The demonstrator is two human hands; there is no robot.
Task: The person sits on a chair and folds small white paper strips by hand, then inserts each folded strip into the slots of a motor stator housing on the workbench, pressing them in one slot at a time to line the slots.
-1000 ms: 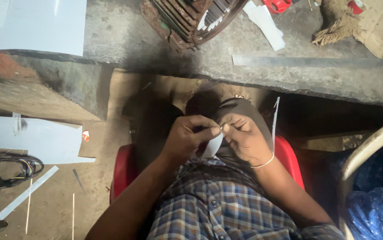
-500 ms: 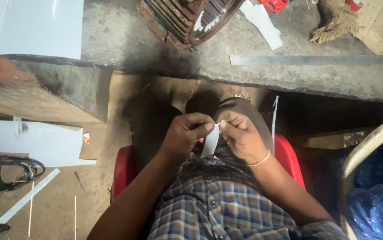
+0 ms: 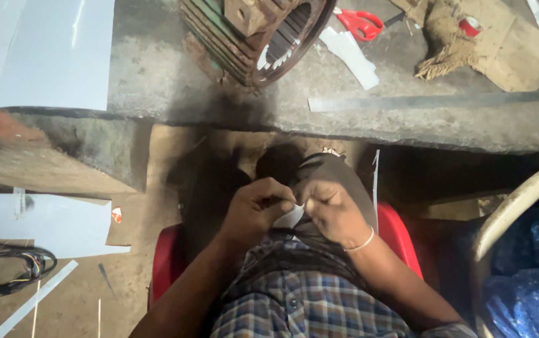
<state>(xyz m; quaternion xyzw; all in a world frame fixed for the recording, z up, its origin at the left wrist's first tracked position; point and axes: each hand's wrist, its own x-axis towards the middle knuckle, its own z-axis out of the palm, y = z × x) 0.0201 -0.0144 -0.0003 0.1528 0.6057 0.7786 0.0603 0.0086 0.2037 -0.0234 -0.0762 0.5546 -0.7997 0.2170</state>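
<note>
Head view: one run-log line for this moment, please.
left hand pinching white strip | right hand pinching it too | scissors on bench

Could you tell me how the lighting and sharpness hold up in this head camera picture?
Head view: the workbench is evenly lit; deep shadow lies under its edge; the left hand and right hand are dim and slightly soft, pinching a white strip; mild glare on the white sheet.
</note>
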